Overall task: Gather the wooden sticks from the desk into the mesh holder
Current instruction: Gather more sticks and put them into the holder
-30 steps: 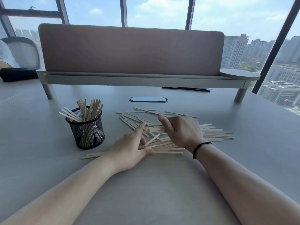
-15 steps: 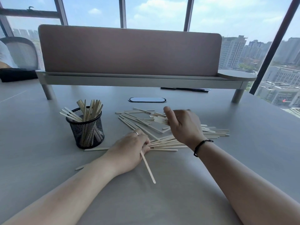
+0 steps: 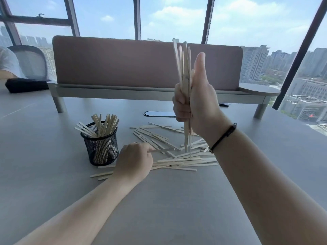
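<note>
At nine o'clock the holder (image 3: 100,144) stands on the desk (image 3: 168,200), part filled. Just right, the left hand (image 3: 134,160) seems to pinch one stick (image 3: 161,150). Loose sticks (image 3: 178,161) lie centre. At two o'clock the right hand (image 3: 193,103) grips an upright bundle (image 3: 184,68).

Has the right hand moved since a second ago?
Yes. The right hand has risen off the pile, gripping a bundle of sticks upright before the divider.
</note>
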The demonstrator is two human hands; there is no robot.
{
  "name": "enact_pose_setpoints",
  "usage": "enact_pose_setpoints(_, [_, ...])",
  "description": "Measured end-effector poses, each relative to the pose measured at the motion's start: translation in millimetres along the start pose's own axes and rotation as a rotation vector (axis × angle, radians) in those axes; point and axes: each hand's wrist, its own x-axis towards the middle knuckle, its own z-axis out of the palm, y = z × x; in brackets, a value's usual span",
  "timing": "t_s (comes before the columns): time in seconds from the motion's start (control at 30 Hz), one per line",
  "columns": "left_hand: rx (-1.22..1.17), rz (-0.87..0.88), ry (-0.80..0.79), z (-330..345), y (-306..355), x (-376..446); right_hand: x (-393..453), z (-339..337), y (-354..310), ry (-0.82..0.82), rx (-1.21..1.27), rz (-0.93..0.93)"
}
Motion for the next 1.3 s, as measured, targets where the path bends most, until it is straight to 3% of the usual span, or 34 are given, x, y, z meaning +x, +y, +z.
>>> enact_pose_setpoints(0.23, [0.058,-0.133,-0.091,-8,-6,-1,-5,23,37,0.007,0.232,0.233])
enact_pose_setpoints(0.6, [0.148,-0.104,-0.150,-11,-13,-1,-12,29,77,0.196,0.221,0.130])
enact_pose_setpoints(0.77, [0.126,-0.112,-0.087,-15,-13,2,-13,27,76,0.258,0.259,-0.039])
enact_pose_setpoints(0.9, [0.111,-0.142,-0.088,-18,-16,4,-12,19,82,0.262,0.035,-0.141])
enact_pose_setpoints(1.07, [0.138,-0.138,-0.149,-21,-15,2,-20,23,112,0.229,-0.095,-0.067])
enact_pose_setpoints(1.23, [0.157,0.016,-0.240,-15,-16,-1,-19,23,115,0.235,-0.086,-0.042])
enact_pose_setpoints(1.3, [0.174,0.077,-0.348,-13,-15,-3,-18,23,115,0.224,-0.064,-0.029])
